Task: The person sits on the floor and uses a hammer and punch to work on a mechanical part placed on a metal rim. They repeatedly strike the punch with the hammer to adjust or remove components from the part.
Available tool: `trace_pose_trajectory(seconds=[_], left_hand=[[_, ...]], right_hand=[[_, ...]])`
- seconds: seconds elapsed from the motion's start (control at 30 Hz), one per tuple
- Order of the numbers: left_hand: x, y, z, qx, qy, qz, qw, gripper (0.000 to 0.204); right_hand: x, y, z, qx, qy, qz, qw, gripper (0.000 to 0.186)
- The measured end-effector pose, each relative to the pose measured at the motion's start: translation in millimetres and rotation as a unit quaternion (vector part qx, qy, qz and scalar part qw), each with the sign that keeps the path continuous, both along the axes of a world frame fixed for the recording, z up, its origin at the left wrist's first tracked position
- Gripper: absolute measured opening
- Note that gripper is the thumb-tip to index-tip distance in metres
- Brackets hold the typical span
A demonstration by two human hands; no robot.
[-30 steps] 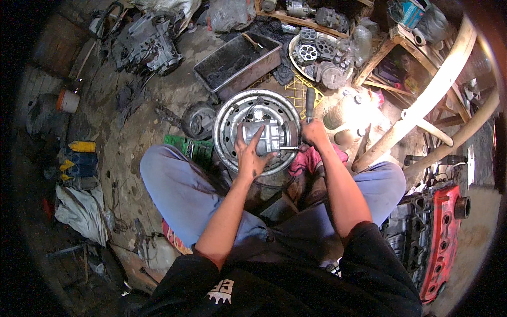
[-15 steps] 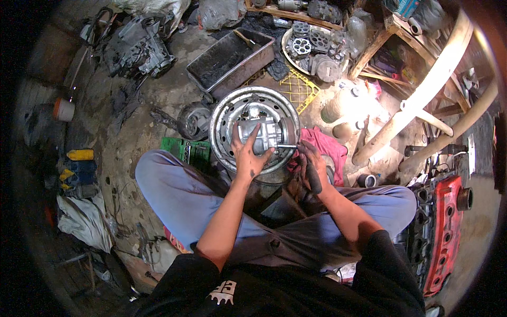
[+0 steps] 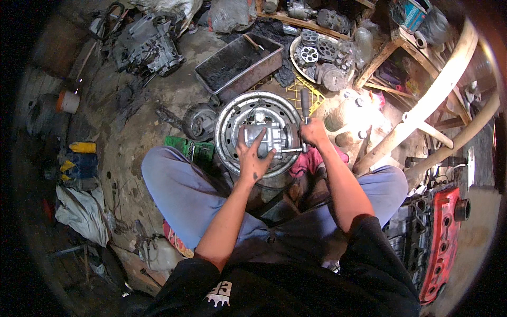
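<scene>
Left edge of the frame: white bucket with orange rim (image 3: 68,101), above pale crumpled cloth (image 3: 82,214); upper left: grimy metal casting (image 3: 150,50); left of centre: open green tool case (image 3: 193,149), just beside wheel rim (image 3: 224,127); upper centre: grey rectangular tray (image 3: 257,75); centre of the frame: silver cylindrical part (image 3: 268,136) on top of the wheel rim, under left hand (image 3: 253,158), fingers spread wide and holding on, thumb at the lower side; right of centre: silver shaft (image 3: 290,150) running from the part to dark-handled wrench (image 3: 304,99), right hand (image 3: 314,132) closed tightly round it; below: pink cloth (image 3: 306,162); lower right: long red cover (image 3: 441,243) with round holes
</scene>
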State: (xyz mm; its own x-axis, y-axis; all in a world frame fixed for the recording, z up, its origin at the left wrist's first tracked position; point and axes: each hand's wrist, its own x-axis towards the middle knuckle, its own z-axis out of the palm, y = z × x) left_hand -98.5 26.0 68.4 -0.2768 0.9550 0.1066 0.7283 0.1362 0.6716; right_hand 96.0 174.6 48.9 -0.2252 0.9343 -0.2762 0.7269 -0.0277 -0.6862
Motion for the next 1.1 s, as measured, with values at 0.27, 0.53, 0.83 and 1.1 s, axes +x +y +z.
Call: trace_pose_trajectory(seconds=[0.27,0.53,0.83,1.1], left_hand=[[39.8,-40.5,4.4,-0.003,0.082,0.121,0.989,0.059],[80.1,-16.7,-20.1,-0.161,-0.599,0.059,0.782,0.05],[94.8,-4.9,-57.9,-0.119,-0.79,0.135,0.587,0.03],[112.2,-2.6,-57.5,-0.028,-0.74,0.201,0.641,0.025]], right_hand=[[12.6,-61.5,-2.8,0.258,0.082,-0.086,0.959,0.02],[24.5,-114.5,25.5,0.23,0.141,-0.032,0.963,0.017],[60.6,-139.0,54.4,0.187,0.182,0.141,0.955,0.032],[90.4,-142.8,77.6,0.24,0.082,0.24,0.937,0.036]])
